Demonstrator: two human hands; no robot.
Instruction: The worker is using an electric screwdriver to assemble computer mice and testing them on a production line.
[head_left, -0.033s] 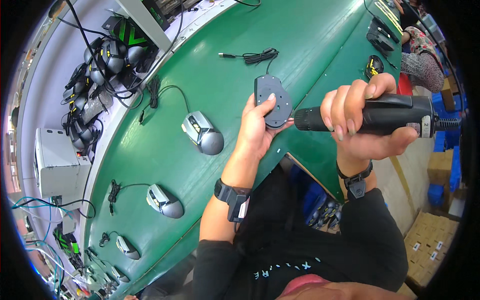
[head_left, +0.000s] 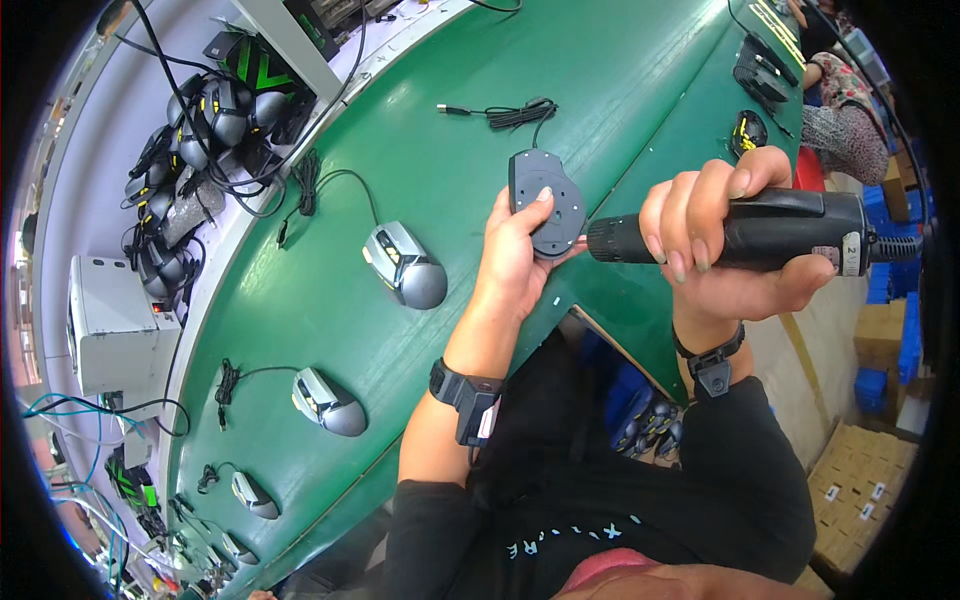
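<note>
My left hand (head_left: 508, 255) grips a dark grey computer mouse (head_left: 562, 200), underside up, with the thumb pressed on its base. Small screw holes show in the base. Its cable (head_left: 515, 115) lies bundled on the bench beyond it. My right hand (head_left: 695, 225) is wrapped round a black electric screwdriver (head_left: 785, 232), held level with its nose toward the mouse. The thin bit reaches close to the mouse's near edge, by my left fingertips; whether it touches cannot be made out.
On the green bench (head_left: 470, 330), a grey mouse (head_left: 407, 268) and another mouse (head_left: 332, 403) lie to the left. More mice are piled on the shelf (head_left: 210, 120). A black-and-yellow part (head_left: 748, 133) lies far right, near another person's sleeve (head_left: 845, 135). Cartons (head_left: 855, 490) stand at right.
</note>
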